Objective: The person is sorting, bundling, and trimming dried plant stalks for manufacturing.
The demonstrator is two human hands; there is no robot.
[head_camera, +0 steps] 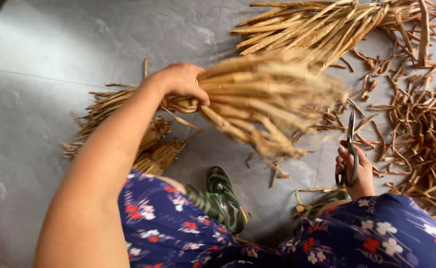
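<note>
My left hand (181,82) grips a thick bundle of dry tan straw stalks (262,97) near its middle, holding it level above the floor. Its right end is blurred by motion. My right hand (354,171) rests on my knee and holds a pair of dark metal scissors (351,149), blades closed and pointing up and away from me. The scissor tips lie just right of the bundle's blurred end, not touching it.
Another pile of long stalks (322,22) lies at the top. Short brown cut scraps (421,134) cover the grey floor (39,64) at the right. More tied bundles (151,149) lie under my left arm. A green camouflage boot (223,198) and my flowered blue clothing (168,228) fill the bottom.
</note>
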